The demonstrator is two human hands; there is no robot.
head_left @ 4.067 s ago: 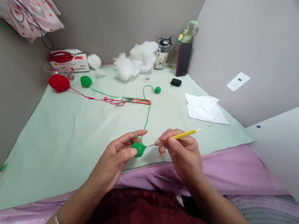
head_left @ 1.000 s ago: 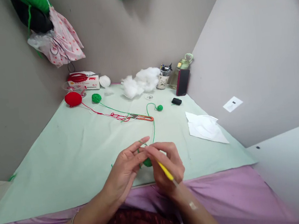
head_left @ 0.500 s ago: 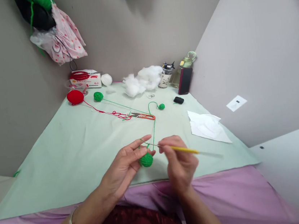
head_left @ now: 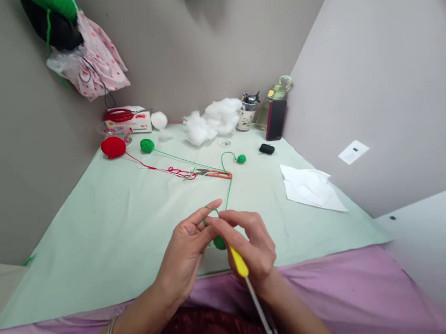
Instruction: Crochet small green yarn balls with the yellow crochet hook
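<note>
The right hand grips the yellow hook, tail slanting back over the table's near edge; the left hand pinches green crochet.

Left forearm slants in from lower left of frame, right forearm from lower right. Hands meet just below centre. Left hand: index finger stretched toward the right, thumb bent in. Right hand: knuckles raised, fingers curled, thumb and forefinger pinched close against the left fingertips.
</note>
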